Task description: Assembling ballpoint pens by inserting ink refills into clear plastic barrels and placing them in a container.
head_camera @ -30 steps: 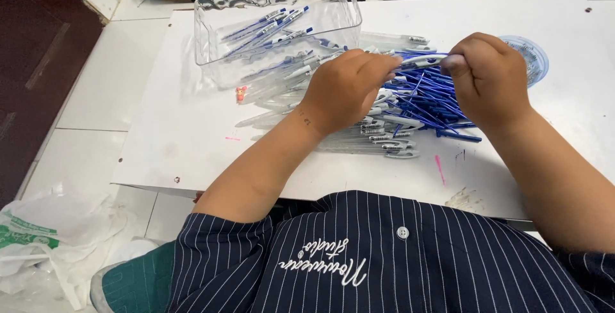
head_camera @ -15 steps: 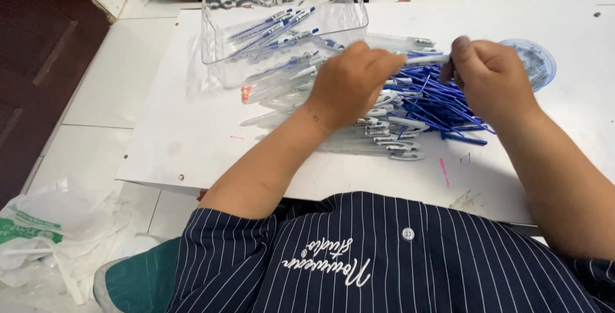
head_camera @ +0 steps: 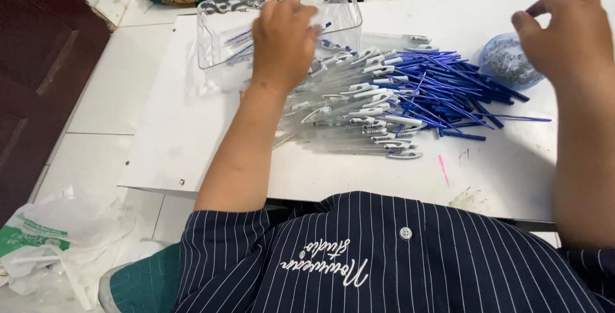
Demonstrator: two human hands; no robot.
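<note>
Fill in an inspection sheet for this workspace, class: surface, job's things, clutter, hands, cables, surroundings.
Surface: white board, pink mark and stains near its front edge.
Job's things: clear plastic box; clear pen barrels; blue refills; small blue dish.
Clutter: nothing seen.
Hands: left hand at the box's front wall; right hand raised above the dish; grip unclear.
Cables: nothing seen.
Surroundings: tiled floor; plastic bags; dark wooden door.

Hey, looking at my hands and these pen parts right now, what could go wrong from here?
1. The left hand hangs over the clear box, which sits near the board's far edge; a nudge might push it off.
2. The right hand is beside the small blue dish; it may tip and scatter its tiny contents.
3. The pen barrels and blue refills lie loosely heaped, so a forearm sweep might roll some off.
</note>
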